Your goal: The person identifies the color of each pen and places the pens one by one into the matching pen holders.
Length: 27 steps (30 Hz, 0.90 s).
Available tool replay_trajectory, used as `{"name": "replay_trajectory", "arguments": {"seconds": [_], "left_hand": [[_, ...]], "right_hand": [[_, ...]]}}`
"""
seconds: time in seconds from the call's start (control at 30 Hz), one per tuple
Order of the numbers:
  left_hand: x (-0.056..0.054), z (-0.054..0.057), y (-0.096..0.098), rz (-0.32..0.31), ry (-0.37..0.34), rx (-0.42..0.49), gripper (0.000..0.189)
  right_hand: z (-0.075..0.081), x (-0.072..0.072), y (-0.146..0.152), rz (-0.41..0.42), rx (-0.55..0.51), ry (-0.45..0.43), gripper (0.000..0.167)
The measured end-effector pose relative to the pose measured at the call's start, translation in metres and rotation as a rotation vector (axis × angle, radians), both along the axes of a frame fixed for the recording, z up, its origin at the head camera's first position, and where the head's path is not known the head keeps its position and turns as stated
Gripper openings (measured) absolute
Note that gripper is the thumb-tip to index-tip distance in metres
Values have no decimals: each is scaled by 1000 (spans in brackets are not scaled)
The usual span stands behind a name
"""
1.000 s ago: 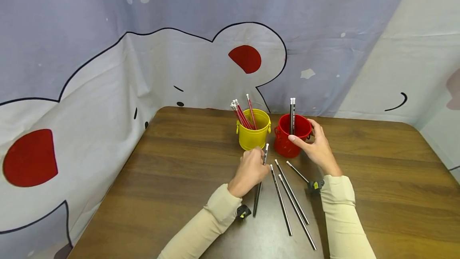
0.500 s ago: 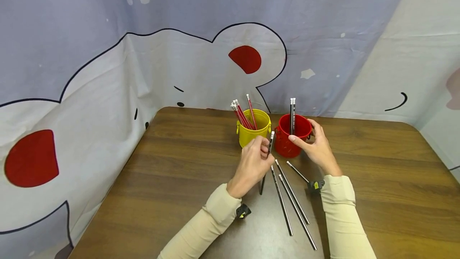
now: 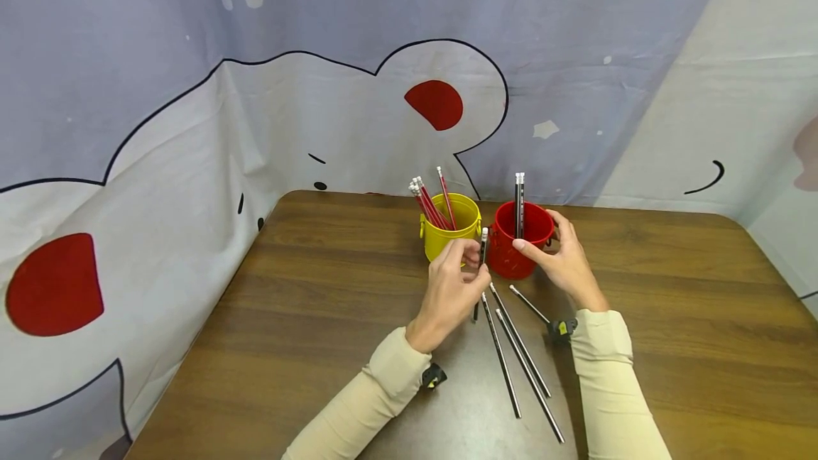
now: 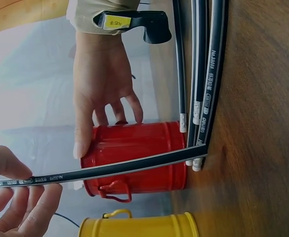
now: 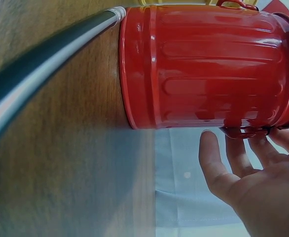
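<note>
My left hand (image 3: 447, 297) pinches a black pencil (image 4: 110, 170) between thumb and fingers near its white-eraser end. The pencil stands steeply, its lower end dropping behind the hand, just in front of the buckets. To its right is a small red metal bucket (image 3: 508, 261) with black pencils (image 3: 519, 194) upright inside. My right hand (image 3: 569, 268) grips this bucket at the rim, thumb on the near side and fingers round the right side by the handle. Several black pencils (image 3: 501, 353) lie on the table between my forearms.
Left of the red bucket stands a yellow bucket (image 3: 437, 241) holding several red pencils (image 3: 431, 208). Behind the wooden table (image 3: 319, 304) hangs a printed curtain (image 3: 307, 105), close to its back edge.
My left hand has picked the black pencil up off the table and carried it up and slightly right, turning it more upright. My right hand has stayed on the red bucket.
</note>
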State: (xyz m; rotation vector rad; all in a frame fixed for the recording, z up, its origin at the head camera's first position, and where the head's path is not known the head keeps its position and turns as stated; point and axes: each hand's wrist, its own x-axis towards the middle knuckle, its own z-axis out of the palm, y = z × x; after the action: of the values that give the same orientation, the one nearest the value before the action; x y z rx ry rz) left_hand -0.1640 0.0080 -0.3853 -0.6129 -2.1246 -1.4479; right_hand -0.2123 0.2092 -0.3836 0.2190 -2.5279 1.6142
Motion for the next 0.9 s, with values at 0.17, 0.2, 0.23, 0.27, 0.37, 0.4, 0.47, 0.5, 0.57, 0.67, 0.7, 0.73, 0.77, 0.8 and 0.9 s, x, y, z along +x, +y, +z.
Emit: {"name": "replay_trajectory", "arguments": {"seconds": [0.17, 0.2, 0.23, 0.27, 0.37, 0.4, 0.47, 0.5, 0.57, 0.67, 0.7, 0.73, 0.77, 0.8, 0.9], "left_hand": [[-2, -3, 0, -5, -10, -3, 23], [-2, -3, 0, -6, -11, -1, 23], [-2, -3, 0, -6, -10, 0, 23], [-2, -3, -1, -5, -6, 0, 23], [-2, -1, -1, -6, 8, 2, 23], [-2, -1, -1, -4, 13, 0, 22], [-3, 1, -2, -6, 22, -5, 22], [-4, 1, -2, -6, 26, -6, 22], [-5, 3, -2, -6, 32, -12, 22], [-9, 8, -4, -8, 35, -10, 22], [-10, 11, -4, -7, 36, -10, 22], [-12, 14, -5, -8, 37, -10, 22], [-14, 16, -5, -11, 38, -7, 23], [-16, 20, -5, -13, 40, -10, 23], [-22, 29, -5, -22, 53, -22, 23]], "right_hand": [[1, 1, 0, 5, 11, -1, 73], [1, 1, 0, 5, 10, -2, 73], [2, 2, 0, 7, 10, -2, 73], [2, 2, 0, 7, 10, -4, 73], [1, 1, 0, 4, 3, -3, 74], [1, 0, -1, 2, 0, 0, 73], [1, 0, 0, -4, -4, 2, 73], [1, -1, 0, -5, -3, 5, 74], [0, -2, 0, -3, -9, 6, 74], [-4, -4, 1, 4, -17, 0, 75], [-7, -6, 2, 5, -18, -3, 75], [-10, -8, 4, 4, -18, -6, 76], [-13, -11, 5, 1, -15, -6, 76], [-16, -13, 7, -1, -9, -5, 76], [-26, -19, 11, -11, 12, 6, 76]]}}
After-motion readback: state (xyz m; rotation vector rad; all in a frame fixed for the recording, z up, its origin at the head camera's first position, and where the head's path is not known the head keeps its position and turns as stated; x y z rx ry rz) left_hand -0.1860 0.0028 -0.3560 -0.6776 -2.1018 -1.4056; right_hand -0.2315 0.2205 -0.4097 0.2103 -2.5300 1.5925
